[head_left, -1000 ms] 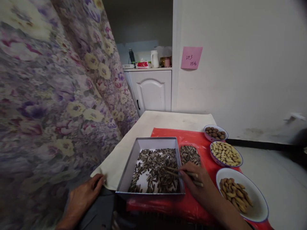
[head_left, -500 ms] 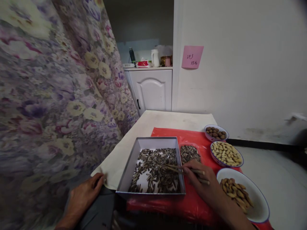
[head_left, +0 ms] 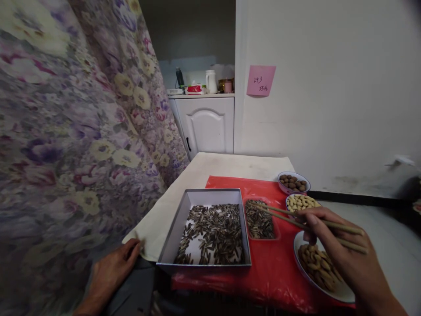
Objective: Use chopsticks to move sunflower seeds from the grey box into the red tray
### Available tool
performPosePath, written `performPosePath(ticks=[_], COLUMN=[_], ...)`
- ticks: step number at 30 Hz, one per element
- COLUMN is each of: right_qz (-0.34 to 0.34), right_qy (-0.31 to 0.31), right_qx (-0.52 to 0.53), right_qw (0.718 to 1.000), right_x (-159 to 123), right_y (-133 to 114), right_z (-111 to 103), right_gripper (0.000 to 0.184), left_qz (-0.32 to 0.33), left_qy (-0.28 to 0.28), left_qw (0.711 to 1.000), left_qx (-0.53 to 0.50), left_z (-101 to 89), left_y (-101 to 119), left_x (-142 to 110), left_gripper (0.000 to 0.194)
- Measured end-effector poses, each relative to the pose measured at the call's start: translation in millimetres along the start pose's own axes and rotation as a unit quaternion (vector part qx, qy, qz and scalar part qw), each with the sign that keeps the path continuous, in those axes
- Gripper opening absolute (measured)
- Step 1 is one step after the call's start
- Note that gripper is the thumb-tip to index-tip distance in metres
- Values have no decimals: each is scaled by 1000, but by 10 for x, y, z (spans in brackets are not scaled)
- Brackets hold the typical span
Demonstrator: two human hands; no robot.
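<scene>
My right hand (head_left: 335, 241) grips a pair of wooden chopsticks (head_left: 283, 215), whose tips reach over a clear plastic container (head_left: 277, 232) of sunflower seeds (head_left: 259, 221). Whether a seed sits between the tips is too small to tell. To the left of that container stands a shallow grey-white box (head_left: 173, 232) with more striped sunflower seeds (head_left: 220, 232) spread over its floor. My left hand (head_left: 115, 267) rests at the table's near left corner, its fingers curled with nothing seen in them. Under my right hand is a white bowl (head_left: 297, 245) of long brown nuts, partly hidden.
A red plastic sheet (head_left: 230, 281) lies over the pale tabletop (head_left: 230, 164). Along the right edge stand a bowl of peanuts (head_left: 301, 202) and a bowl of round brown nuts (head_left: 292, 182). A flowered curtain (head_left: 98, 131) hangs at left, a wall (head_left: 312, 109) behind.
My right hand has moved right with the chopsticks; their tips went from the seeds in the box to above the clear container. My left hand stays in place. The view has shifted slightly.
</scene>
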State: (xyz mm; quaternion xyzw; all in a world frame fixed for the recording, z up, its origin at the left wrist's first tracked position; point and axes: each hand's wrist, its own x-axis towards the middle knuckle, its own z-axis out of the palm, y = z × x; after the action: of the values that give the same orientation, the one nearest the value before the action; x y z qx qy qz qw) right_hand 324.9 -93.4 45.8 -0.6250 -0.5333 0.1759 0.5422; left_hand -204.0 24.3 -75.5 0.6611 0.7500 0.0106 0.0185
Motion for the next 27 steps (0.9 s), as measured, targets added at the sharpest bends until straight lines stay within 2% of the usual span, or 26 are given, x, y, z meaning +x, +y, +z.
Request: performPosePath(ticks=[4, 8, 11, 15, 17, 21, 27], right_qz=[25, -8, -52, -68, -64, -84, -120], right_qy=[36, 27, -20, -161, -211, -232, -238], right_qx=[-2, -22, -30, -15, -10, -4, -16], right_qw=[999, 999, 998, 985, 975, 969, 964], right_x=[23, 19, -13, -84, -120, -180, -227], right_y=[4, 7, -30, -140, -179, -177, -110], right_z=[-106, -95, 4, 259, 399, 596, 724], right_gripper=[30, 28, 24, 24, 26, 25, 26], left_qz=[0, 2, -2, -5, -5, -4, -1], left_qy=[7, 2, -5, -14, -8, 0, 13], left_qw=[1000, 1000, 1000, 1000, 1000, 1000, 1000], left_qx=[1, 2, 5, 13, 14, 14, 6], left_z=[11, 6, -11, -24, -23, -10, -15], left_y=[-12, 16, 44, 54, 51, 42, 55], left_x=[11, 6, -2, -8, -12, -19, -34], left_gripper=[39, 40, 41, 40, 40, 40, 39])
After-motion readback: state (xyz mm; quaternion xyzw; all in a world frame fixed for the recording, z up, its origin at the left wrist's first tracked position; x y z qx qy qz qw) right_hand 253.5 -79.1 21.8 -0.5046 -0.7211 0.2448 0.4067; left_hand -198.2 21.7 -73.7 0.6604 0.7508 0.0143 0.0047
